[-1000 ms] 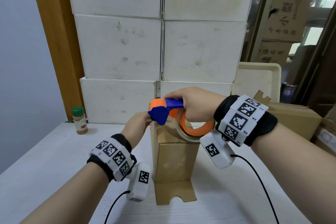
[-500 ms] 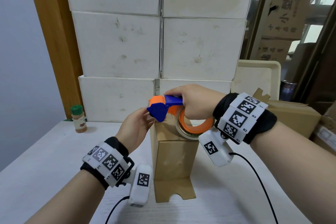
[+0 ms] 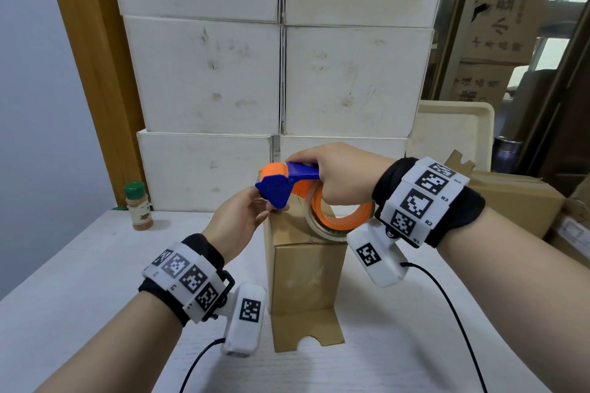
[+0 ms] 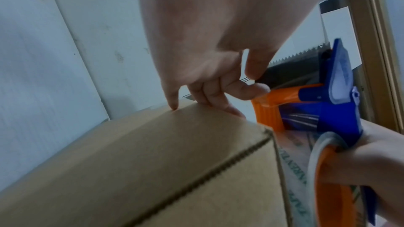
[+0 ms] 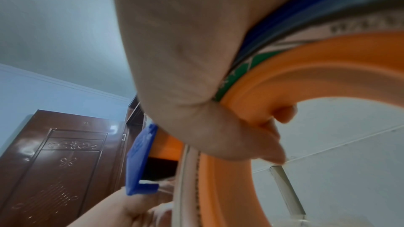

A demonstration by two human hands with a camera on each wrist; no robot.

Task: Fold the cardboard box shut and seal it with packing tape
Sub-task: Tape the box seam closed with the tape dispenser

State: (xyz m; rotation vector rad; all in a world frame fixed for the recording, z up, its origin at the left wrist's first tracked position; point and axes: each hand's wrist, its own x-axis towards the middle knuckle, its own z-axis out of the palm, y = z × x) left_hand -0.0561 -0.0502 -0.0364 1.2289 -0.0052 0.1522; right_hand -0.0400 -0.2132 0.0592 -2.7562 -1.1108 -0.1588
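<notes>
A tall brown cardboard box (image 3: 306, 274) stands upright on the white table (image 3: 79, 281), with one bottom flap (image 3: 306, 329) lying flat toward me. My right hand (image 3: 322, 175) grips an orange and blue tape dispenser (image 3: 281, 182) over the box top, fingers hooked through the roll's orange core (image 5: 306, 75). The tape roll (image 3: 338, 220) rests against the box's top right. My left hand (image 3: 268, 204) is at the top left edge. In the left wrist view thumb and forefinger (image 4: 249, 80) pinch the tape end at the toothed blade, and the other fingers touch the box (image 4: 153, 161).
A wall of stacked white boxes (image 3: 281, 73) stands right behind. A green-capped spice jar (image 3: 138, 207) is at the back left. A cream tray (image 3: 453, 134) leans at the back right, beside a brown carton (image 3: 517, 201). Wrist camera cables trail over the near table.
My left hand has drawn back from the box's top corner and turned, its fingers now under the dispenser's blue head. The right hand and dispenser have barely moved.
</notes>
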